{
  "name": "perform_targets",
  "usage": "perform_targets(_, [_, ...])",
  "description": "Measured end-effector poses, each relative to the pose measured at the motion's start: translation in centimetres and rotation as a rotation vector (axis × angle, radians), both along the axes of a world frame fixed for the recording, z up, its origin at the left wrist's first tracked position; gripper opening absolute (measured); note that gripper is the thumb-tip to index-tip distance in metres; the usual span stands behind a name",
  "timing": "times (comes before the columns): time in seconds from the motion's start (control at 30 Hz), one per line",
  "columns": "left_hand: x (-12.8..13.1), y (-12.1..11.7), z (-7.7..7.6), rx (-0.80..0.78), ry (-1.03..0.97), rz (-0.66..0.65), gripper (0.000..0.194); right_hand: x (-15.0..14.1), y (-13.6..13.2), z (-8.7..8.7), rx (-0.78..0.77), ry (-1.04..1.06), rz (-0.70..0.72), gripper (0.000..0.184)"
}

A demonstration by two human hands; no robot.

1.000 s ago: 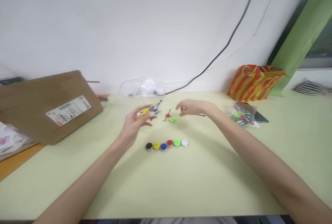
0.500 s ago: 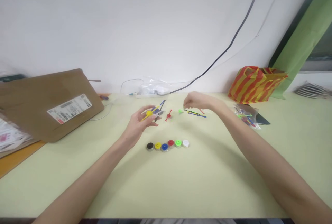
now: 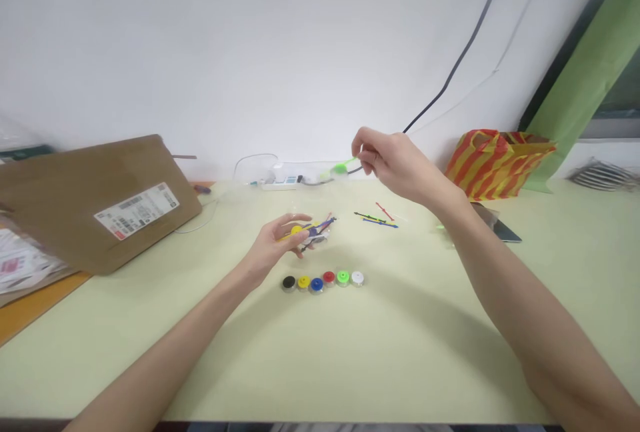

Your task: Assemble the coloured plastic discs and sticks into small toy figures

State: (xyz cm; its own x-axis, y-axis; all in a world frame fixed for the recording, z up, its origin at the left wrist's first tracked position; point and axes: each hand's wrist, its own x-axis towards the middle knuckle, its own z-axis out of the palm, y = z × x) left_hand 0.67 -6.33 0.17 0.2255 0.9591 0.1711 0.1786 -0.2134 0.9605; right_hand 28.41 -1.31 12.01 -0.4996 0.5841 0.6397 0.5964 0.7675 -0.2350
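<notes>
My left hand [image 3: 277, 240] is closed round a small bundle of coloured plastic pieces [image 3: 313, 229], yellow, blue and red, held just above the pale green table [image 3: 350, 352]. My right hand [image 3: 393, 164] is raised higher, pinching a green plastic piece [image 3: 341, 169] by its thin stem. Below my left hand a row of small round caps [image 3: 323, 280] lies on the table: black, yellow, blue, red, green, white. Thin coloured sticks [image 3: 380, 217] lie loose to the right of the bundle.
A brown cardboard parcel [image 3: 95, 202] with a white label lies at the left. A white power strip [image 3: 283, 182] and a black cable [image 3: 450, 79] run along the wall. A red-and-yellow striped bag [image 3: 493, 155] stands at the back right, a dark phone [image 3: 503, 232] nearby.
My right hand has risen from the table with the green piece pinched in it. My left hand has dropped slightly toward the caps, still holding the bundle, which now includes the red piece.
</notes>
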Motion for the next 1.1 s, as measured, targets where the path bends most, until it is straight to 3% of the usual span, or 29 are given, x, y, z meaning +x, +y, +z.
perform_targets(0.33, [0.0,0.1,0.0,0.019,0.065,0.015,0.048,0.4,0.6,0.0,-0.062,0.142,0.100,0.019])
perform_targets(0.53, [0.0,0.0,0.0,0.030,0.062,-0.001,0.046,0.2,0.5,-0.1,-0.058,0.027,-0.027,0.020])
perform_targets(0.7, [0.1,-0.2,0.1,0.032,0.061,-0.027,0.048,-0.8,0.8,-0.6,-0.176,0.001,0.160,0.021])
perform_targets(0.83, [0.3,-0.3,0.3,0.007,0.058,-0.050,0.048,-1.7,1.0,-1.0,-0.116,-0.008,0.288,0.017])
perform_targets(1.1, [0.5,-0.7,0.5,-0.028,0.062,-0.100,0.049,-2.3,0.7,-1.3,-0.075,0.125,0.364,0.009])
